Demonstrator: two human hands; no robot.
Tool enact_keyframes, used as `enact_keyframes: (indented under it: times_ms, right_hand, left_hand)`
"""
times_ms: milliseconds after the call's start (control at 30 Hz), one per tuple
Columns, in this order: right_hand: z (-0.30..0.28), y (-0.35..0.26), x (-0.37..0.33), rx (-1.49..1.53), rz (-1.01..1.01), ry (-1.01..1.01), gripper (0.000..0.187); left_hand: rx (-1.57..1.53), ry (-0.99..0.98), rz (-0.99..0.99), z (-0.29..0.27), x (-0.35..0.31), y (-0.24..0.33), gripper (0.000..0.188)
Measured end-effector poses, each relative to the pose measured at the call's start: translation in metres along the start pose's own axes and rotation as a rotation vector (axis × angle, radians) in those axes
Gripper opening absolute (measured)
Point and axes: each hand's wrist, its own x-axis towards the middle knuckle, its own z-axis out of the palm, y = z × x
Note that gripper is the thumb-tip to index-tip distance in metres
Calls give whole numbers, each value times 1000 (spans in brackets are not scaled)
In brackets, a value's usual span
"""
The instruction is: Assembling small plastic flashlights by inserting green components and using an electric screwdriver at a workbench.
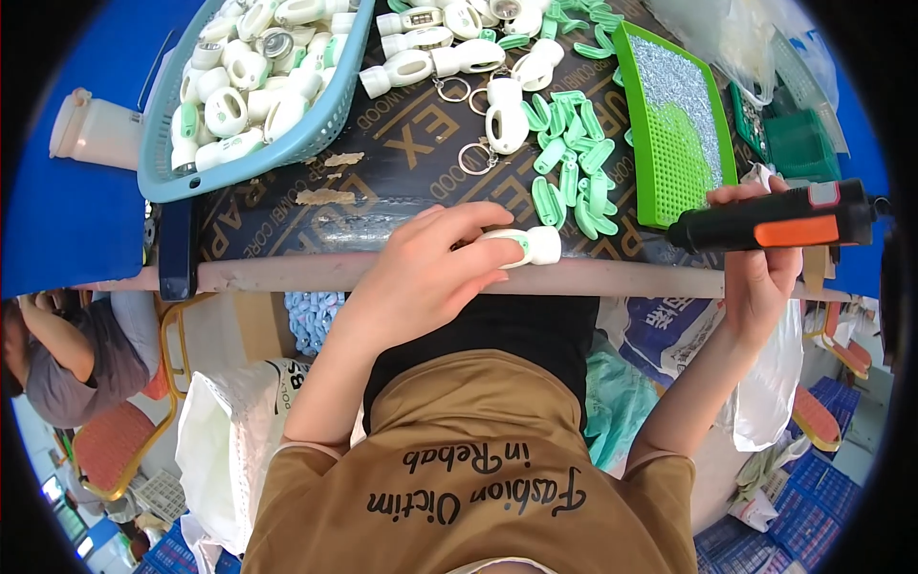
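Note:
My left hand (421,273) is closed around a small white keychain light (544,246) with a green inset, at the table's near edge. To the right, my right hand (762,287) grips a black and orange electric screwdriver (798,230), held roughly level and pointing left toward the green tray. Several green plastic covers (574,158) lie loose in a heap beyond the held light. Farther back rest more white keychain lights (505,120), some with metal rings. Part of the held light is hidden under my fingers.
A blue-grey basket (316,143) full of white light bodies stands at the far left. The bright green tray (660,196) holds many small silvery screws (669,81). Clear plastic bags (741,33) and a dark green container (801,143) sit at the right. Another person (86,354) sits at left.

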Motion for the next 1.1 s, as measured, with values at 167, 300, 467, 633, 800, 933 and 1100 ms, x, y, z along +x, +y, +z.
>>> enact_keyframes:
  times_ms: [167,300,467,633,800,933,1100]
  right_hand:
    - [12,-1,-1,123,-118,52,79]
    - [8,-6,0,247,-208,-14,60]
    - [24,-41,0,153,-172,156,56]
    - [14,-38,16,133,-337,240,52]
    - [0,-16,33,194,-373,263,77]
    - [12,-2,43,48,-380,457,58]
    - [11,6,47,56,-406,511,50]
  left_hand:
    - [13,-43,-16,0,-2,-2,25]
    - [33,-39,11,0,-3,0,24]
    - [74,-36,18,4,0,1,25]
    - [90,-30,12,3,-1,2,24]
    - [74,-24,-10,4,4,3,19]
    - [73,-21,-27,3,3,4,20]
    - [61,-23,-39,3,3,3,19]
